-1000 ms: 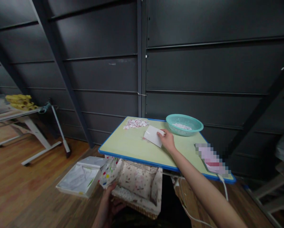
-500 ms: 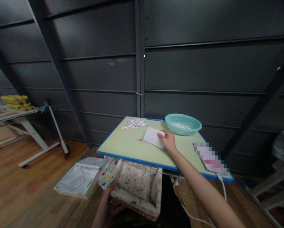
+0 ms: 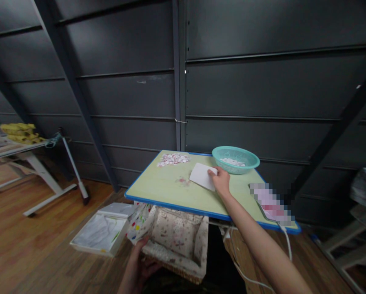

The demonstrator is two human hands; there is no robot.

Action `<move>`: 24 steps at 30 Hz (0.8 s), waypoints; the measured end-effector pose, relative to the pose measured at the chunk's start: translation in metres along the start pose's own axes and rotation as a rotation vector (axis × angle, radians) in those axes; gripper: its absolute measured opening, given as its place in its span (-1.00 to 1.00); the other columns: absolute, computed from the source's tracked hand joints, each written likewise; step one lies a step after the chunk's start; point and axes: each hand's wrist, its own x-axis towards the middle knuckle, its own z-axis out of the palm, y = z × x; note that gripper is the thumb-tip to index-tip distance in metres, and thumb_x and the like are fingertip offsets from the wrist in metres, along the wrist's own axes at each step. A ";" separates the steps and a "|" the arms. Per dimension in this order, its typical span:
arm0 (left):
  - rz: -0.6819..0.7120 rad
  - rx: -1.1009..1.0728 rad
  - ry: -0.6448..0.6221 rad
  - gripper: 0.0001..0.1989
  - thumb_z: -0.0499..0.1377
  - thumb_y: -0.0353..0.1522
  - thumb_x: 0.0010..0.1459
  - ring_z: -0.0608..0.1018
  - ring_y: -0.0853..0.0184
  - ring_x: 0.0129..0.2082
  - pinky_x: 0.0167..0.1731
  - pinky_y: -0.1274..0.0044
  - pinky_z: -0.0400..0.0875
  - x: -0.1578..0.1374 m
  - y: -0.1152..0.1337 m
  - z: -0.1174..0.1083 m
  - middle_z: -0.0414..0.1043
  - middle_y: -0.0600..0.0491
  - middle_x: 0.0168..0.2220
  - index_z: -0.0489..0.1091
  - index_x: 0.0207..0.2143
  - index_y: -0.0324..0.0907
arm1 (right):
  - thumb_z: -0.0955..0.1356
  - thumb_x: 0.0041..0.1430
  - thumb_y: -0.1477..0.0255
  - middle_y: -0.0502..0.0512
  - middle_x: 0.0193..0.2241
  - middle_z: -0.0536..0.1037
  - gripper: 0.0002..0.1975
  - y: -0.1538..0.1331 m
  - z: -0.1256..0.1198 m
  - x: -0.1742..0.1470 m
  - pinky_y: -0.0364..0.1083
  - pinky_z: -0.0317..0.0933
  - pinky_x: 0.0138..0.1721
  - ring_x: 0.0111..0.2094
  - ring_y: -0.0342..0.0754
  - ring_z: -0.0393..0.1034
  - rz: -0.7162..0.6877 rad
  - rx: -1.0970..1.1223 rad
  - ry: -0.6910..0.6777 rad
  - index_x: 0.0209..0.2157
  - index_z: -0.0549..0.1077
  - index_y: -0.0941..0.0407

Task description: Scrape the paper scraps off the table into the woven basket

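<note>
My right hand [image 3: 221, 179] grips a white card [image 3: 202, 175] by its right edge, thumb on top, low over the yellow-green tabletop [image 3: 152, 183]. Beside the card's left edge, a small patch of reddish specks [image 3: 183, 181] marks the table. My left hand [image 3: 143, 261] is closed on the near left rim of a cloth-lined basket [image 3: 178, 234], just below the table's front edge. The basket's lining is speckled; I see no pieces in it. Toward the back left of the table lies a pile of small white and reddish pieces [image 3: 173, 159].
A turquoise plastic basin [image 3: 253, 161] holding small white pieces stands at the back right. A blurred-out phone-like device [image 3: 271, 204] with a white cable [image 3: 287, 241] lies at the right edge. A white box [image 3: 94, 234] sits at lower left. Dark wall panels [image 3: 134, 98] rise behind.
My right hand has moved the card slightly to the right, uncovering more of the reddish specks. The left hand and the basket stay in place.
</note>
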 end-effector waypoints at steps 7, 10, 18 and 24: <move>-0.012 0.005 -0.004 -0.36 0.26 -0.24 0.06 0.61 0.17 -0.47 -0.35 0.24 0.56 -0.002 0.002 0.001 0.52 -0.04 -0.32 0.21 0.20 -0.10 | 0.34 -0.11 0.22 0.14 -0.49 0.59 -0.68 0.002 0.000 0.001 -0.02 0.22 -0.35 -0.43 0.09 0.40 0.012 0.081 -0.077 -0.38 0.59 0.14; -0.019 -0.001 -0.005 -0.35 0.26 -0.26 0.06 0.58 0.21 -0.54 -0.38 0.26 0.56 -0.004 0.003 0.001 0.52 -0.01 -0.36 0.20 0.20 -0.10 | 0.34 -0.11 0.23 0.16 -0.46 0.61 -0.69 -0.001 0.000 -0.001 -0.01 0.23 -0.34 -0.41 0.10 0.42 -0.001 0.101 -0.127 -0.40 0.58 0.14; -0.005 -0.004 0.000 -0.45 0.22 -0.29 0.10 0.61 0.18 -0.50 -0.36 0.25 0.55 -0.007 0.004 0.004 0.54 0.00 -0.33 0.25 0.16 -0.12 | 0.32 -0.07 0.20 0.17 -0.47 0.59 -0.63 -0.006 -0.001 -0.002 -0.01 0.21 -0.34 -0.44 0.07 0.38 -0.030 0.017 -0.126 -0.33 0.59 0.16; -0.002 -0.014 0.008 -0.48 0.23 -0.30 0.10 0.58 0.21 -0.53 -0.38 0.24 0.57 -0.008 0.004 0.005 0.48 0.05 -0.42 0.25 0.12 -0.11 | 0.34 -0.10 0.19 0.18 -0.43 0.61 -0.67 -0.005 0.000 -0.004 -0.02 0.23 -0.34 -0.41 0.08 0.41 -0.042 0.135 -0.206 -0.39 0.58 0.14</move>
